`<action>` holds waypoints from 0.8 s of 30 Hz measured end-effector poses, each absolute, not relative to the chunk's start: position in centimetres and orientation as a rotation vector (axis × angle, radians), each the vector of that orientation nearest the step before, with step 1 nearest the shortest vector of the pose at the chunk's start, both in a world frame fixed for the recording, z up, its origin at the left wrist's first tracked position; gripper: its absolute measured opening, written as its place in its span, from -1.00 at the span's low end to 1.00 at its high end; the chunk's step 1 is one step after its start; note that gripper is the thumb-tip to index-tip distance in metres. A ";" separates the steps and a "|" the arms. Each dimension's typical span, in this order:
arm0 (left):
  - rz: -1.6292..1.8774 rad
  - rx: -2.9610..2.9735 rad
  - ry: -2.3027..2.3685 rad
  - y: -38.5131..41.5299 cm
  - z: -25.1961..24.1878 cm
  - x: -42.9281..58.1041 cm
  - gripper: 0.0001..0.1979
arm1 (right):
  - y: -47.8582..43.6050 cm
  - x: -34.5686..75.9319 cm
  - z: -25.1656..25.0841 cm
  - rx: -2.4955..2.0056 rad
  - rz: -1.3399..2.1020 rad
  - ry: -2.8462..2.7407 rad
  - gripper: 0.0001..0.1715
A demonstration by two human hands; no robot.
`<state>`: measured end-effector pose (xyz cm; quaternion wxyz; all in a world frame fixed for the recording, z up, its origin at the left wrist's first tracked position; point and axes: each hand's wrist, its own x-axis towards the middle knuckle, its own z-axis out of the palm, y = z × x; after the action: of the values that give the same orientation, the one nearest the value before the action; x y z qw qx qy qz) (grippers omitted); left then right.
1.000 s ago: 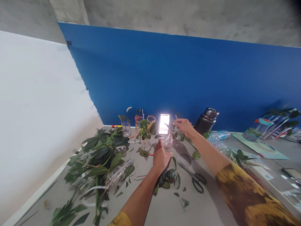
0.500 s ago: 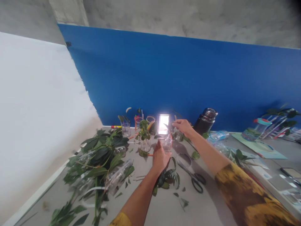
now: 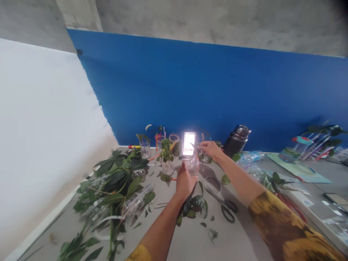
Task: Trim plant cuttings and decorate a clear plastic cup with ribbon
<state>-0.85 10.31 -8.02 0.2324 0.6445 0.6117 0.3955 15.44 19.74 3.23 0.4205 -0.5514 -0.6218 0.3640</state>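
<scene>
Right grip (image 3: 210,149) edges left toward the clear cup (image 3: 193,167); left grip (image 3: 185,184) curls round it; right's pinch unclear. A slip could tip the cup.

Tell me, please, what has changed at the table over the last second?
The right hand has moved slightly left, towards the clear glass that the left hand is wrapped around; nothing was visibly taken or let go. The left hand, the scissors and the dark flask stayed as they were.
</scene>
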 end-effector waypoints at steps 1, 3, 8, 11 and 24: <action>1.090 1.771 1.677 10.4 -8.1 -0.8 -0.05 | 19.7 15.4 3.2 -1.381 0.918 -1.565 -0.73; 1.095 1.774 1.672 10.5 -8.3 -0.8 -0.04 | 19.6 15.5 3.1 -1.380 0.928 -1.580 -0.70; 1.072 1.769 1.701 10.5 -8.2 -0.7 -0.05 | 19.4 15.5 3.2 -1.390 0.917 -1.607 -0.61; 1.059 1.775 1.707 10.4 -8.1 -0.8 -0.05 | 19.3 15.5 3.5 -1.406 0.882 -1.591 -0.54; 0.976 1.967 1.807 9.3 -5.6 -2.1 -0.36 | 13.0 18.7 -0.8 -1.428 0.723 -1.421 -0.52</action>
<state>-2.13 9.26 -5.58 0.1482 0.6841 0.6285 0.3392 18.65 13.01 -0.85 0.4800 -0.5853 -0.5824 0.2963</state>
